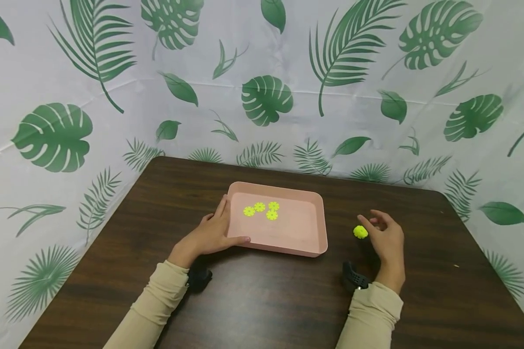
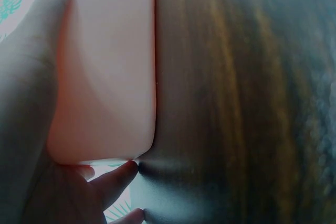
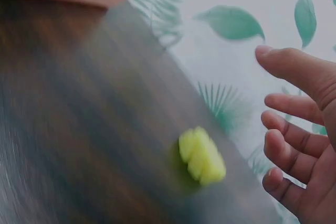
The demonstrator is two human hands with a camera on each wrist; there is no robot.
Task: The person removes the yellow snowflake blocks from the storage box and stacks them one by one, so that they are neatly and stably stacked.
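A shallow pink tray sits on the table, with several flat yellow flower-shaped pieces in its left half. My left hand rests against the tray's near left corner, fingers along the left side and thumb along the front edge. In the left wrist view, the tray's wall lies beside the thumb. Right of the tray is a ridged yellow lump, its exact kind blurred. My right hand hovers beside it, fingers loosely bent, and the right wrist view shows a gap between them.
The dark wooden table reaches back to a white leaf-patterned cloth, which also hangs along both sides. A tiny pale speck lies on the table at the right. Both wrists wear black straps.
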